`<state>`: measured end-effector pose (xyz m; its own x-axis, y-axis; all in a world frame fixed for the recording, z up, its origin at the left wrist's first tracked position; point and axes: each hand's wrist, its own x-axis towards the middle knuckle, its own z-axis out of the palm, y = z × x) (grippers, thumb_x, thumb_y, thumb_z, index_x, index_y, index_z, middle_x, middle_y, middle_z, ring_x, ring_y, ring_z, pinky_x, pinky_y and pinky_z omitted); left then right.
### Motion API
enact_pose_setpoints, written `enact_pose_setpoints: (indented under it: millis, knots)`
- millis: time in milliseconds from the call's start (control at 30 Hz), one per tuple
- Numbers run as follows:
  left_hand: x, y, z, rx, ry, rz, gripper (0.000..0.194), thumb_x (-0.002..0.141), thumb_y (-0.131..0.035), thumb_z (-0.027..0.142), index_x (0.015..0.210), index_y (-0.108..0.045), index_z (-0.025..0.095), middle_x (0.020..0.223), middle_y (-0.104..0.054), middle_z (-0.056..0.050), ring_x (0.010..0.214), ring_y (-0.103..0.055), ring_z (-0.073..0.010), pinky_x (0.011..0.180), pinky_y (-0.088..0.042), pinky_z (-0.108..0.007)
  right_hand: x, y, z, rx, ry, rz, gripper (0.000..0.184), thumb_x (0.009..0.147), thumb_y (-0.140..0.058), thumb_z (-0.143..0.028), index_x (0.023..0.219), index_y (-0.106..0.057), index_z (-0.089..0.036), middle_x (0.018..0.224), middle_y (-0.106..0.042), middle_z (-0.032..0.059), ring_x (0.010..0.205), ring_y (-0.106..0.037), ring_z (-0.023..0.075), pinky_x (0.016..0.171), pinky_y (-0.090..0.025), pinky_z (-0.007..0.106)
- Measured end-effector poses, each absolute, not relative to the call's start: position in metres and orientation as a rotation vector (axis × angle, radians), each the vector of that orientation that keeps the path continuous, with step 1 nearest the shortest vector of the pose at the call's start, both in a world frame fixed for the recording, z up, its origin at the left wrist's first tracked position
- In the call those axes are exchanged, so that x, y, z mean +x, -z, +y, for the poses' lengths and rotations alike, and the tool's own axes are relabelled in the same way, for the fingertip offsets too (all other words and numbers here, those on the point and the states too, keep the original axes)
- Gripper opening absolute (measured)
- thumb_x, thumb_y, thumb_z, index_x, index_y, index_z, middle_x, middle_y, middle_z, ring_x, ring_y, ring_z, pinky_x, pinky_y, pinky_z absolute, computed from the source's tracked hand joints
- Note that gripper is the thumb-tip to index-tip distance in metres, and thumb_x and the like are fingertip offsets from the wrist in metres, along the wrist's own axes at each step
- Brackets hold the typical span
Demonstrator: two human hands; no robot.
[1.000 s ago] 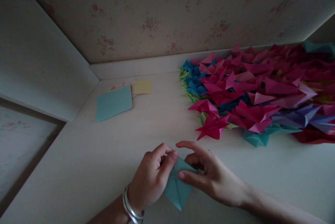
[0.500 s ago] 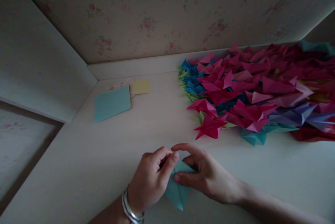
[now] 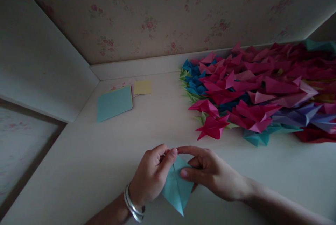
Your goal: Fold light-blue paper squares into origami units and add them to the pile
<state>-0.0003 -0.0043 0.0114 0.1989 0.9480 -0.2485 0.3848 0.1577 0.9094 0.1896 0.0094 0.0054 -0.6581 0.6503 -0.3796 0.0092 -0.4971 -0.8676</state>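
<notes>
Near the front of the white table, a light-blue folded origami paper [image 3: 175, 187] is held between my two hands. It is kite-shaped, with a crease down its middle and a point facing me. My left hand [image 3: 153, 172], with silver bangles at the wrist, pinches its top corner between thumb and curled fingers. On the paper's right side lies the thumb of my right hand [image 3: 210, 172], its other fingers behind the sheet. The right index finger reaches over to the top corner beside my left thumb. The paper's back is hidden.
A large pile of folded paper pieces [image 3: 252, 88], mostly pink with blue, green and purple, covers the table's right rear. At the left rear lie light-blue paper sheets [image 3: 114, 104] and a small yellow square [image 3: 143, 87]. A flowered wall [image 3: 157, 18] rises behind.
My right thumb has slid a little to the right on the paper, and more of the sheet's face shows. Both hands still hold it. The view has shifted slightly.
</notes>
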Motion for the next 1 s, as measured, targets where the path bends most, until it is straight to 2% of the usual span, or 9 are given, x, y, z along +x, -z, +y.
enact_pose_setpoints:
  millis: [267, 400, 500, 667, 767, 900, 1000]
  knots:
    - [0.001, -0.012, -0.005, 1.367, -0.696, 1.39, 0.044, 0.095, -0.05, 0.051, 0.064, -0.041, 0.022, 0.056, -0.034, 0.008, 0.052, -0.033, -0.0113, 0.048, -0.025, -0.025, 0.198, -0.001, 0.012, -1.004, -2.196, -1.319, 0.06, 0.088, -0.069, -0.044, 0.138, -0.054, -0.016, 0.07, -0.071, 0.0011, 0.061, -0.07, 0.0142, 0.061, -0.058, 0.026]
    - [-0.004, -0.013, 0.0, 1.296, -0.767, 1.415, 0.043, 0.094, -0.053, 0.051, 0.064, -0.043, 0.021, 0.057, -0.034, 0.008, 0.053, -0.033, -0.0113, 0.048, -0.027, -0.023, 0.201, -0.006, 0.014, -1.064, -2.229, -1.27, 0.064, 0.086, -0.068, -0.053, 0.136, -0.054, -0.016, 0.072, -0.076, 0.0051, 0.063, -0.075, 0.0194, 0.061, -0.059, 0.029]
    - [-0.011, -0.012, 0.005, 1.188, -0.881, 1.458, 0.042, 0.092, -0.056, 0.051, 0.065, -0.044, 0.021, 0.058, -0.034, 0.008, 0.054, -0.031, -0.0113, 0.048, -0.027, -0.023, 0.202, -0.009, 0.017, -1.024, -2.218, -1.194, 0.061, 0.084, -0.07, -0.052, 0.131, -0.055, -0.016, 0.074, -0.078, 0.0065, 0.064, -0.076, 0.0205, 0.062, -0.06, 0.033]
    - [-0.013, -0.012, 0.006, 1.148, -0.919, 1.433, 0.041, 0.093, -0.057, 0.048, 0.065, -0.045, 0.021, 0.059, -0.033, 0.008, 0.055, -0.031, -0.011, 0.048, -0.027, -0.022, 0.203, -0.009, 0.02, -1.051, -2.057, -1.111, 0.044, 0.088, -0.066, -0.049, 0.116, -0.058, -0.015, 0.071, -0.076, 0.0053, 0.062, -0.072, 0.0182, 0.062, -0.056, 0.031]
    - [-0.009, -0.014, 0.004, 1.193, -0.864, 1.402, 0.041, 0.093, -0.057, 0.048, 0.065, -0.045, 0.021, 0.059, -0.035, 0.007, 0.056, -0.033, -0.0111, 0.049, -0.028, -0.022, 0.2, -0.011, 0.017, -1.019, -2.052, -1.166, 0.045, 0.089, -0.066, -0.049, 0.117, -0.057, -0.015, 0.071, -0.073, 0.0033, 0.067, -0.071, 0.0172, 0.065, -0.054, 0.03]
    - [-0.006, -0.014, 0.002, 1.237, -0.785, 1.367, 0.042, 0.093, -0.055, 0.049, 0.066, -0.045, 0.02, 0.058, -0.035, 0.008, 0.054, -0.033, -0.0107, 0.049, -0.027, -0.023, 0.191, -0.009, 0.012, -0.996, -2.062, -1.207, 0.043, 0.084, -0.073, -0.044, 0.115, -0.056, -0.017, 0.065, -0.064, -0.0046, 0.065, -0.068, 0.0147, 0.063, -0.051, 0.025]
    - [-0.006, -0.012, 0.003, 1.228, -0.754, 1.343, 0.041, 0.093, -0.057, 0.05, 0.066, -0.047, 0.02, 0.058, -0.035, 0.008, 0.054, -0.033, -0.0103, 0.049, -0.027, -0.023, 0.19, -0.006, 0.011, -0.979, -2.079, -1.186, 0.039, 0.087, -0.069, -0.041, 0.116, -0.055, -0.018, 0.063, -0.063, -0.0049, 0.061, -0.069, 0.0159, 0.06, -0.053, 0.026]
